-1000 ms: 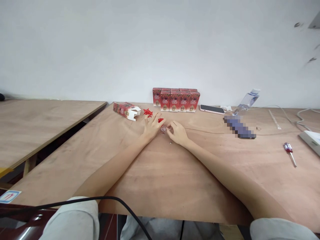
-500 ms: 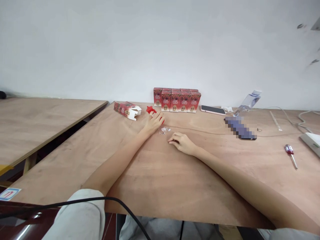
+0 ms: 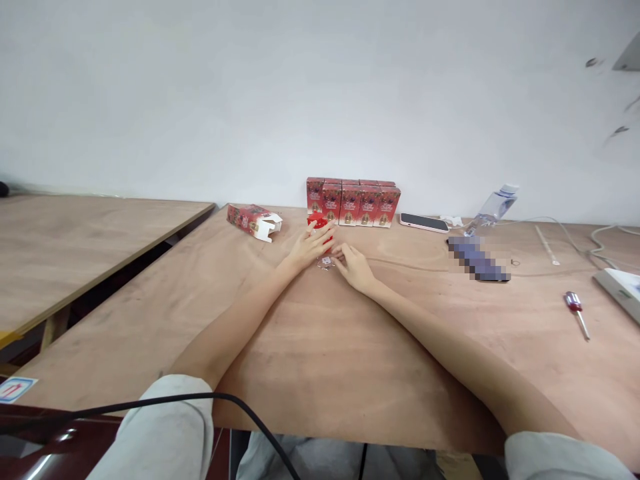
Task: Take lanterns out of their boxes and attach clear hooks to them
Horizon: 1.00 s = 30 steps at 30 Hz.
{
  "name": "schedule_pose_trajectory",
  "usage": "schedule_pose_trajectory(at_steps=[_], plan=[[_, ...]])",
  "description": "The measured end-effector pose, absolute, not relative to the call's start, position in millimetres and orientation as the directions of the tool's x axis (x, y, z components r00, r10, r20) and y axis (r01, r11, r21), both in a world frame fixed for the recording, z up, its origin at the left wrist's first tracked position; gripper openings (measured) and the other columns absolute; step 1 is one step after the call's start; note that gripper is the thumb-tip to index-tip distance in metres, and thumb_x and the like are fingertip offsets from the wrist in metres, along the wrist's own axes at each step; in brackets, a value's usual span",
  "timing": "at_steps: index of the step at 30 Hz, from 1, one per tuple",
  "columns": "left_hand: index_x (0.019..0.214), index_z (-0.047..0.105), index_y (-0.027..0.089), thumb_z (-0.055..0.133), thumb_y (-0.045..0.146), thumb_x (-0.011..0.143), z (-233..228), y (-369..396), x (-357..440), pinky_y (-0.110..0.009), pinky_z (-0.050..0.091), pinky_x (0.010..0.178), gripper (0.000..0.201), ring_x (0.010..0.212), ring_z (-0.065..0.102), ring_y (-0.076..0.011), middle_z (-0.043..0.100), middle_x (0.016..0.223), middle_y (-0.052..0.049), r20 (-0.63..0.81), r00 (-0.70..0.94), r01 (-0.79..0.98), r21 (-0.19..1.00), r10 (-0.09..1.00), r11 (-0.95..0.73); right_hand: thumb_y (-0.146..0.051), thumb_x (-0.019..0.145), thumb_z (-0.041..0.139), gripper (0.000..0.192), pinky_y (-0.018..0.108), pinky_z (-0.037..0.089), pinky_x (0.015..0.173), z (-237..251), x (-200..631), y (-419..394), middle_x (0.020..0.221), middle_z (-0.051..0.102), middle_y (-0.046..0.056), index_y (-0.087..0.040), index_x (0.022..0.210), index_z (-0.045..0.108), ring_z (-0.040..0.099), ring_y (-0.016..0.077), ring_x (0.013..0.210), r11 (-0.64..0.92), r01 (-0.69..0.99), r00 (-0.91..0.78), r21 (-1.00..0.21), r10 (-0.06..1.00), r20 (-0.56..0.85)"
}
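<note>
My left hand is closed around a small red lantern-shaped ornament, its flared top showing above the fingers. Part of the red body also shows past the fingertips, while the rest is covered. Close by on the right, my right hand has its fingers bent together near the ornament's lower end. Whatever those fingertips pinch is too small to make out. Between the hands, on the wooden table, lie small whitish pieces with thin metal loops.
Several red printed boxes stand against the wall. An opened box lies at left. Rightward are a pink-edged phone, a tilted bottle, a blurred dark phone-like slab and a screwdriver. A black cable crosses the front.
My left hand has shifted slightly right with the red ornament, which stands more upright. My right hand has moved up and left, beside the left fingertips.
</note>
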<state>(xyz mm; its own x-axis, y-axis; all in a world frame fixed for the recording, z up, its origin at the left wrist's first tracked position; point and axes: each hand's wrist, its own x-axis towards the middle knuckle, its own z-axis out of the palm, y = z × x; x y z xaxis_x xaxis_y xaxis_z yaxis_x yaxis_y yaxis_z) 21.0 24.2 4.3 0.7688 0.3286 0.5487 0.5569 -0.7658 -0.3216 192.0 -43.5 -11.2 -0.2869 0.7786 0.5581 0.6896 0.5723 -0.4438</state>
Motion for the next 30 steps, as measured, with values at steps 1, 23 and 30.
schedule_pose_trajectory(at_steps=[1,23,30], plan=[[0.112,0.058,0.022,0.035,0.008,0.090,5.3,23.7,21.3,-0.051,0.019,0.113,0.035,0.136,0.031,-0.0200,0.044,0.141,-0.009,0.555,0.763,0.554,-0.296,0.332,-0.779,-0.018,0.086,0.049,0.009,0.031,0.046,0.081,-10.6,189.4,-38.7,0.092,0.065,0.005,-0.020,0.094,0.053,0.059,0.0176,0.089,0.557,0.700,-0.273,-0.447,0.787,0.554],[0.129,0.031,0.015,0.065,0.028,0.063,-5.2,36.1,6.1,-0.051,0.029,0.102,0.075,0.123,0.044,-0.0311,0.046,0.132,-0.019,0.699,0.166,0.641,0.460,0.695,-0.615,-0.028,0.077,0.060,0.016,0.043,0.036,0.085,-2.1,187.6,-50.1,0.103,0.055,0.013,-0.017,0.084,0.069,0.048,0.0268,0.098,0.149,0.923,0.009,-0.353,0.913,0.408],[0.122,0.043,0.017,0.071,0.034,0.066,-5.3,41.4,4.9,-0.044,0.043,0.093,0.065,0.100,0.062,-0.0245,0.066,0.103,-0.011,0.473,0.235,0.506,0.686,0.849,-0.523,-0.034,0.080,0.062,0.015,0.040,0.038,0.083,-6.6,191.5,-42.9,0.095,0.058,0.008,-0.022,0.082,0.071,0.050,0.0233,0.094,0.204,0.882,-0.012,-0.426,0.911,0.412]])
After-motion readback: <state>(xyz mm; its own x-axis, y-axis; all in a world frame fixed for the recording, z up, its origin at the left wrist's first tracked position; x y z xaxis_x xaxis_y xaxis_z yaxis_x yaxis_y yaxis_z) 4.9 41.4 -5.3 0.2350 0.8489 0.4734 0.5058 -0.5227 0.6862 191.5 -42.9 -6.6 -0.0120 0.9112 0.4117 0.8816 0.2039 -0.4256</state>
